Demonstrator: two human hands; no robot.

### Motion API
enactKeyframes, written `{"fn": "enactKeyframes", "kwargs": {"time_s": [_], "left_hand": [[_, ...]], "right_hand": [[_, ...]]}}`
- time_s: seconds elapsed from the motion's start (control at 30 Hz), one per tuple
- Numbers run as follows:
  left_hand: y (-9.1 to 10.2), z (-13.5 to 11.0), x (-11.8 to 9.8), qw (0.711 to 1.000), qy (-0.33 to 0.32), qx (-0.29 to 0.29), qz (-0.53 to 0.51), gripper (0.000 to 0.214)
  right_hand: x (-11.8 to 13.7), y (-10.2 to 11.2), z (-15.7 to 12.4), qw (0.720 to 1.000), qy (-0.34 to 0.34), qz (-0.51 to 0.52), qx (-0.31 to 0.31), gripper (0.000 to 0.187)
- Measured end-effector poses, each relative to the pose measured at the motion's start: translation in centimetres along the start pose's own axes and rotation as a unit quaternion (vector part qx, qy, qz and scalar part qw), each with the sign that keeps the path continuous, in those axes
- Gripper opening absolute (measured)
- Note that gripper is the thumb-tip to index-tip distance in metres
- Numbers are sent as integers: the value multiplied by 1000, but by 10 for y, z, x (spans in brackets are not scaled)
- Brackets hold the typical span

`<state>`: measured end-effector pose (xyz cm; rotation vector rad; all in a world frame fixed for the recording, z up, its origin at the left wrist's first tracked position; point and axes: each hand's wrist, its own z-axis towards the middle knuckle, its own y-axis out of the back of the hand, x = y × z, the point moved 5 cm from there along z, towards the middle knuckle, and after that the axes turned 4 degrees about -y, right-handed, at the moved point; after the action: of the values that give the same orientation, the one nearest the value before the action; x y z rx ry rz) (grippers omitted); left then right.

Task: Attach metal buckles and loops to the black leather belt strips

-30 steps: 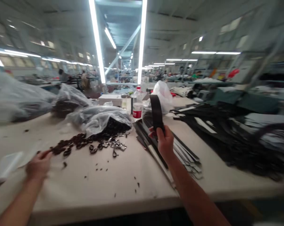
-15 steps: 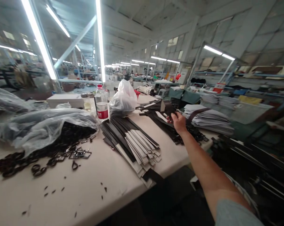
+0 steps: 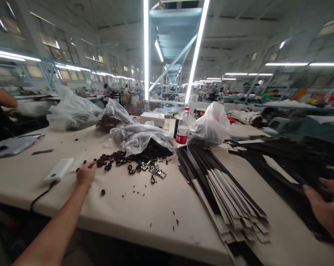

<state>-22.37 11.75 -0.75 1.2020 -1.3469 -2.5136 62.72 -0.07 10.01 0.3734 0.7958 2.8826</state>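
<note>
My left hand [image 3: 86, 173] rests on the table at the left, fingers pinched together beside a scatter of small dark brown loops [image 3: 108, 167]. What the fingertips hold, if anything, is too small to make out. At the right edge, my right hand [image 3: 326, 208] is curled around dark strips [image 3: 280, 195], thumb and fingers on either side; part of the hand is cut off. Metal buckles [image 3: 156, 170] lie next to the loops. A fanned bundle of black and white strips [image 3: 230, 195] lies between my hands.
A clear plastic bag [image 3: 139, 135] covers a dark heap. Behind stand a red-capped bottle [image 3: 183, 133], a white box [image 3: 152, 119] and a tied bag [image 3: 210, 125]. A white device [image 3: 58, 170] with a cable lies left. Another person's arm [image 3: 2, 96] shows at far left.
The view has swung left, so the table's left side now shows. My left hand has come into view by the loops. My right hand now sits at the right edge, still among the dark strips.
</note>
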Motion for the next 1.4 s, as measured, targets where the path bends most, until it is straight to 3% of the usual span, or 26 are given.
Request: {"fn": "enactKeyframes", "kwargs": {"time_s": [0.1,0.2,0.3,0.43,0.53,0.63,0.77,0.9,0.97,1.13,1.27,1.4], "left_hand": [[-6,0,3,1000,-12,-1,-23,32],[-6,2,7,998,-30,-7,-46,30],[-7,3,7,996,-45,-14,-70,27],[-7,2,7,993,-53,-20,-100,26],[-9,3,12,992,-47,-21,-112,29],[-12,2,17,991,-53,-14,-120,31],[-14,-6,19,987,-105,-8,-120,34],[-13,-17,24,985,-138,4,-100,34],[-12,-21,27,986,-141,2,-87,32],[-10,-29,34,991,-126,-2,-44,31],[-14,-32,37,988,-157,-3,-2,33],[-24,-32,37,977,-205,34,42,41]], "right_hand": [[83,-3,3,996,-2,84,32,71],[185,-24,6,975,66,196,75,59],[284,-66,-5,928,138,314,149,44],[393,-136,-27,883,161,368,244,43],[454,-184,-34,879,185,351,263,50],[497,-226,-33,894,213,306,249,61],[529,-273,-21,911,217,263,231,65],[548,-292,-10,890,246,324,207,25],[554,-291,-14,861,281,366,215,16],[557,-278,-35,806,320,410,282,29],[544,-262,-48,798,286,412,334,28],[510,-247,-67,800,222,396,392,33]]}}
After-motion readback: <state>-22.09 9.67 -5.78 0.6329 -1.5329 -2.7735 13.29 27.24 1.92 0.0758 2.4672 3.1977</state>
